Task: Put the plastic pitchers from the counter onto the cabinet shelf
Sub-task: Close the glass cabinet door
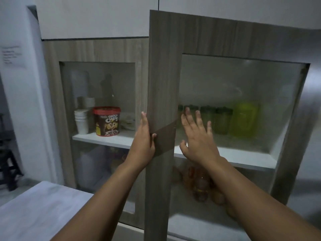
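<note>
Wood-grain cabinet door (163, 84) with frosted glass panel (243, 101), partly ajar, hinged at 3 o'clock. Left hand (144, 145) at 9 o'clock edge of door stile: fingers extended along the edge, thumb wrapped onto the front face, gripping the door. Right hand (198, 141) just at 3 o'clock of the stile: fully spread, palm toward the glass, holding nothing; contact with the panel not determinable. White cabinet shelf (234, 157) behind glass. Plastic pitchers, seen blurred through the frosting: row of dark-lidded green pitchers (220, 120) standing on shelf, larger yellow-green pitcher (245, 119) at their 3 o'clock. Open section at 9 o'clock: stack of white paper cups (81, 120), red-lidded chocolate cereal tub (106, 120) beside it. Pale counter (40, 211) at 7 o'clock. Brown jars (199, 185), indistinct, on lower shelf at 6 o'clock.
</note>
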